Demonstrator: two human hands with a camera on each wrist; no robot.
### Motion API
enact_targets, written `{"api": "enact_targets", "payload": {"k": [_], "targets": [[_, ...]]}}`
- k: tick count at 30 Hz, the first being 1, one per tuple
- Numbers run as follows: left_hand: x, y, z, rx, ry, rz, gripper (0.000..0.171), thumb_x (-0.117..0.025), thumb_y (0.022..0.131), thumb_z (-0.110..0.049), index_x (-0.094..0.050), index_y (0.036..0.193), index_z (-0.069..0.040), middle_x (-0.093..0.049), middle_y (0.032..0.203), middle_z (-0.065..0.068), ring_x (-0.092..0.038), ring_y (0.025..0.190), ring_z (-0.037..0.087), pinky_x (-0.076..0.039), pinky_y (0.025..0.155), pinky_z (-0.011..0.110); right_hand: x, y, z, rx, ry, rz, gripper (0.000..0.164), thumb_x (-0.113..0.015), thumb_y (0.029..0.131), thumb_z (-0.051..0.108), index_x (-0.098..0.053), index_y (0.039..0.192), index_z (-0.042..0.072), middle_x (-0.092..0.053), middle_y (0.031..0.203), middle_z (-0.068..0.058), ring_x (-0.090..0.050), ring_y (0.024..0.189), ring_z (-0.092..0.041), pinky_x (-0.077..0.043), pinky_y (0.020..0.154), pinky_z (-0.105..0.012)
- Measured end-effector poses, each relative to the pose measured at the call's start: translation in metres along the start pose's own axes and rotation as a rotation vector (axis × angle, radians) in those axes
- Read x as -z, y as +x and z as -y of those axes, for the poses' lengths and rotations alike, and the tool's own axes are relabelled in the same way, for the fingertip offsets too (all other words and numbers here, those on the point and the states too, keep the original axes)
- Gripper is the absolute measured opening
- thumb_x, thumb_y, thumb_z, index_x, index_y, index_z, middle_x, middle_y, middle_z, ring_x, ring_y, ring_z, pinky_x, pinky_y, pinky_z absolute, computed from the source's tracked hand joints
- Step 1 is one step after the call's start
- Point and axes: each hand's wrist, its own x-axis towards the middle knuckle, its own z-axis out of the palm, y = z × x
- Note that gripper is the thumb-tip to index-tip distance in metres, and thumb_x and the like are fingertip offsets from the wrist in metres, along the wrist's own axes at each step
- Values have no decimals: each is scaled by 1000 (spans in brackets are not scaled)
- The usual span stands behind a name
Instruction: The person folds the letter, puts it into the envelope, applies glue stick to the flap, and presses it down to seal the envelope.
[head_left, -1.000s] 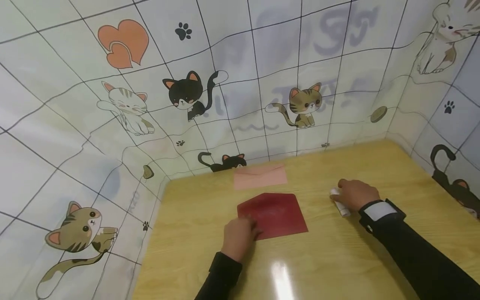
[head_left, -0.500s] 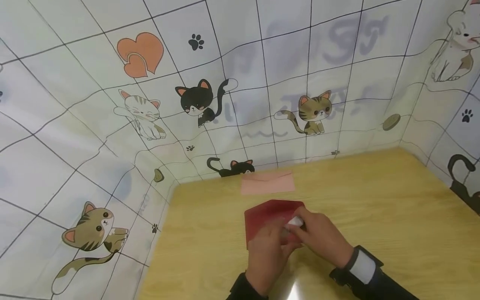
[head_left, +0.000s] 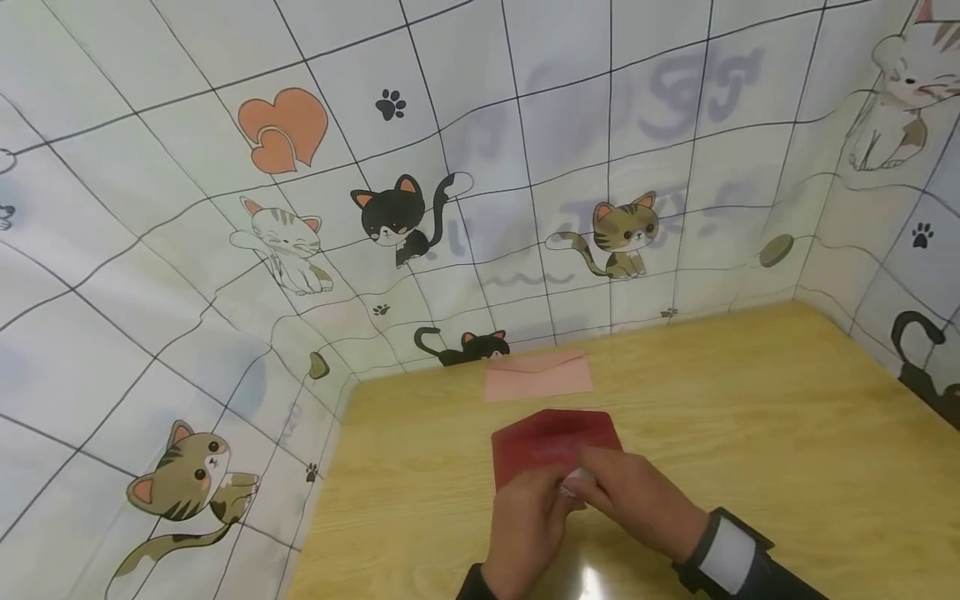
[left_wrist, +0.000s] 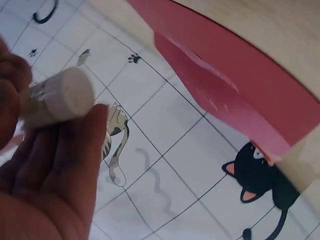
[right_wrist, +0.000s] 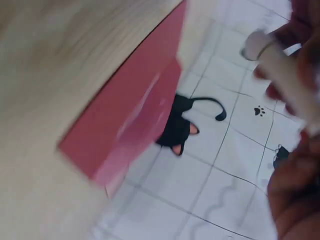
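Wht tube (left_wrist: 70, 95) has come w/ R hand (head_left: 637, 500) to L hand (head_left: 522, 525), nr red env (head_left: 540, 442); both pinch it; plain, cylindrical, flat-ended.

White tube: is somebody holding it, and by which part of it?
Yes: the left hand holds the white tube near one end, and the right hand seems to hold it toward the other; exact contacts are blurred.

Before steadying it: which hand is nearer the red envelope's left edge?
Left. In the head view, the left hand appears by the lower end of that edge; the right hand overlaps the lower right of the red envelope.
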Motion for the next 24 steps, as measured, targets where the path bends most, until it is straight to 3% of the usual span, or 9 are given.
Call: {"api": "enact_targets", "payload": {"k": [3,6,10,14,17,19,21,23,24], "targets": [[12,2,7,96,-250,220,12,-89,97,-21,-86,108,-19,-86,96,-9,-71,85,-10,-54,74,8,6,0,-7,269,-147,21,18,-80,103,36,-66,105,25,-60,90,19,-54,83,6,-52,72,-17],[23,7,19,178,-459,439,17,-87,99,-15,-88,115,-17,-88,104,-6,-71,92,-12,-56,77,9,11,1,-9,472,-256,-3,32,-93,91,31,-70,112,27,-70,98,15,-62,91,2,-56,81,-16],[31,12,39,208,-677,677,18,-85,100,-10,-88,118,-8,-88,105,9,-70,89,-10,-57,79,13,17,3,-4,604,-251,0,56,-102,75,10,-74,119,29,-73,99,16,-66,93,0,-56,82,-14],[31,14,53,228,-849,819,13,-78,102,-1,-84,112,7,-81,100,32,-61,76,-9,-50,71,12,17,4,2,632,-172,5,56,-100,77,4,-75,121,28,-76,105,14,-70,97,-1,-58,85,-14],[24,11,42,135,-689,662,9,-82,101,-7,-85,106,1,-85,95,21,-62,78,-13,-48,71,8,14,3,3,352,12,104,24,-91,96,17,-72,107,27,-69,91,18,-64,84,6,-54,73,-13],[16,6,25,1,-399,413,12,-88,98,-21,-86,102,-10,-88,93,6,-69,83,-11,-50,72,6,11,4,5,75,105,140,15,-79,108,31,-68,99,26,-61,81,19,-56,73,7,-49,65,-17],[6,1,9,-112,-23,122,21,-92,90,-37,-83,95,-19,-83,84,-7,-70,77,-8,-52,66,8,5,4,8,-180,156,134,28,-66,116,39,-64,92,25,-51,72,19,-47,65,6,-43,60,-20],[-2,0,-2,-155,226,-120,30,-93,82,-46,-79,92,-21,-77,78,-11,-70,70,-1,-53,61,13,-1,6,9,-298,110,92,34,-60,118,42,-62,89,25,-47,69,17,-42,62,3,-39,59,-22],[-4,0,-6,-170,303,-197,33,-94,78,-47,-77,89,-21,-74,75,-11,-69,67,3,-53,58,16,-4,6,9,-294,66,63,35,-61,118,40,-62,87,25,-47,69,17,-41,62,3,-39,58,-22]]}}
